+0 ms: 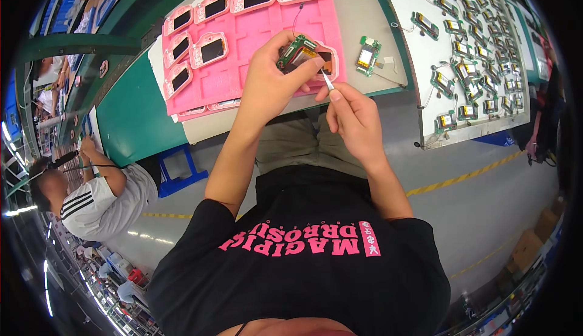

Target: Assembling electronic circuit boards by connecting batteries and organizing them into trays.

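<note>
My left hand [270, 84] is closed around a green circuit board [291, 58], holding it tilted between thumb and fingers. A yellow-edged battery shows on the board, and a thin black wire rises from it. My right hand [355, 117] pinches metal tweezers [328, 82], whose tip reaches the board beside my left thumb. Just behind the board is a pink casing with a dark screen [330, 63], partly hidden by my hands. Both hands are over the near right part of a pink foam tray [243, 72], where several similar pink casings [212, 7] sit in slots.
Another circuit board with a battery [368, 55] lies on the table right of the tray. Farther right, a white metal-edged tray [428, 87] carries several wired boards. At left, a person in a white shirt [109, 205] sits near a blue stool [182, 172].
</note>
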{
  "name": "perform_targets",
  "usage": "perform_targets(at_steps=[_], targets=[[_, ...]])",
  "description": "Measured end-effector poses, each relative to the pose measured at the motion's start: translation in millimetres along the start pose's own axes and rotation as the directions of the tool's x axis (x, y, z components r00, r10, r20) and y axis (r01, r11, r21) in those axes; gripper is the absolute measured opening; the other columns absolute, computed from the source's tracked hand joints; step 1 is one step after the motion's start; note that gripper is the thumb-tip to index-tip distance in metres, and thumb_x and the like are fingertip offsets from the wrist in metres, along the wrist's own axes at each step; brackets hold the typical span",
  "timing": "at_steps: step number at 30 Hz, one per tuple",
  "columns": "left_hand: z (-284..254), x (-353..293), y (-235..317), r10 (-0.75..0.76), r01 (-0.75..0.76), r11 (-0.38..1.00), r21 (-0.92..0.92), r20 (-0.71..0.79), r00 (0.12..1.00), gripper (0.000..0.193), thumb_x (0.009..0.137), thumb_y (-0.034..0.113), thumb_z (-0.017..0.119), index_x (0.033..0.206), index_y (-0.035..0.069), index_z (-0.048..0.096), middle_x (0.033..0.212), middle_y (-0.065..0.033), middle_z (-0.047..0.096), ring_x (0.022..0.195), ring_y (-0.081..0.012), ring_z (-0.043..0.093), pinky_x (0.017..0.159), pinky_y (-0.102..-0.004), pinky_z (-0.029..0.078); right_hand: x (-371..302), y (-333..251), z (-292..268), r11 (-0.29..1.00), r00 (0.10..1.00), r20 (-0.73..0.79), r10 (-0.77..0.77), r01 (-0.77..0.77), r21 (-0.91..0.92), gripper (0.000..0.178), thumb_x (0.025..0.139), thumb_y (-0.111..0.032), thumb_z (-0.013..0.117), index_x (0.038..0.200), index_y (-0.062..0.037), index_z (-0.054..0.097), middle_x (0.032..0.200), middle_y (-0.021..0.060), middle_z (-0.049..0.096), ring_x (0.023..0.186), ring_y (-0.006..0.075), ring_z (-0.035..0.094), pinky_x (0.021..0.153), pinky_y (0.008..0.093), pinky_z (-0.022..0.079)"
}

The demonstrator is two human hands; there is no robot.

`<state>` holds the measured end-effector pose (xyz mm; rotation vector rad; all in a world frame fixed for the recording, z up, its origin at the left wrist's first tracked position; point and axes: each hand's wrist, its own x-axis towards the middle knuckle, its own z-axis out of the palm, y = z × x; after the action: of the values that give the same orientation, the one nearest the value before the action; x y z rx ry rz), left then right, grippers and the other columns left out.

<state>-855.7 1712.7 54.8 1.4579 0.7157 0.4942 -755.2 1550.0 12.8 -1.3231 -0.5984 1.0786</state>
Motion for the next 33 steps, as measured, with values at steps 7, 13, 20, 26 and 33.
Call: perform_targets(at_steps=[7, 13, 20, 26, 33], targets=[[0.3, 8.1, -5.1, 0.051, -0.051, 0.996, 0.078, -0.004, 0.999, 0.023, 0.092, 0.001, 0.078, 0.113, -0.002, 0.069, 0.095, -0.0100, 0.074, 0.070, -0.0117, 0.063, 0.061, -0.0210, 0.053, -0.3, 2.0, -2.5, 1.000, 1.000, 0.003, 0.014, -0.014, 0.023, 0.025, 0.112, -0.016, 0.050, 0.109, -0.0057, 0.073, 0.059, -0.0025, 0.052, 0.056, 0.0079, 0.045, 0.058, 0.0239, 0.035], [3.9, 11.6, -10.6, 0.033, -0.032, 0.999, 0.027, -0.033, 0.999, 0.026, 0.090, 0.001, 0.080, 0.114, -0.002, 0.070, 0.097, -0.0106, 0.074, 0.070, -0.0115, 0.062, 0.060, -0.0207, 0.053, -2.5, -3.0, -2.3, 0.995, 0.997, -0.024, 0.072, -0.070, 0.066, 0.026, 0.112, -0.015, 0.049, 0.109, -0.0055, 0.073, 0.059, -0.0023, 0.052, 0.055, 0.0077, 0.045, 0.057, 0.0236, 0.035], [10.9, 12.1, -8.4, 0.037, -0.038, 0.999, -0.006, -0.043, 0.998, 0.026, 0.090, 0.000, 0.080, 0.114, -0.002, 0.070, 0.096, -0.0106, 0.074, 0.069, -0.0115, 0.062, 0.059, -0.0208, 0.052, -1.6, -6.7, -0.9, 0.995, 0.996, -0.057, 0.072, -0.068, 0.077, 0.026, 0.112, -0.015, 0.049, 0.109, -0.0055, 0.073, 0.060, -0.0021, 0.052, 0.055, 0.0071, 0.044, 0.057, 0.0232, 0.034], [10.4, 8.7, -3.8, 0.038, -0.037, 0.999, 0.019, -0.047, 0.998, 0.025, 0.090, 0.001, 0.077, 0.113, -0.002, 0.068, 0.091, -0.0090, 0.072, 0.067, -0.0113, 0.061, 0.057, -0.0216, 0.053, -1.4, -6.2, -0.3, 0.998, 0.997, -0.049, 0.055, -0.053, 0.041, 0.024, 0.112, -0.014, 0.050, 0.108, -0.0052, 0.073, 0.060, -0.0026, 0.051, 0.055, 0.0067, 0.044, 0.056, 0.0230, 0.034], [-11.5, -8.1, 2.3, -0.101, 0.101, 0.995, 0.002, 0.016, 0.995, 0.023, 0.098, 0.007, 0.071, 0.119, -0.003, 0.069, 0.089, -0.0104, 0.073, 0.067, -0.0112, 0.059, 0.053, -0.0220, 0.050, -1.6, -0.5, 3.0, 0.997, 0.998, -0.059, 0.007, -0.003, 0.075, 0.021, 0.110, -0.010, 0.054, 0.106, -0.0045, 0.074, 0.060, -0.0038, 0.051, 0.055, 0.0064, 0.044, 0.055, 0.0234, 0.033]])
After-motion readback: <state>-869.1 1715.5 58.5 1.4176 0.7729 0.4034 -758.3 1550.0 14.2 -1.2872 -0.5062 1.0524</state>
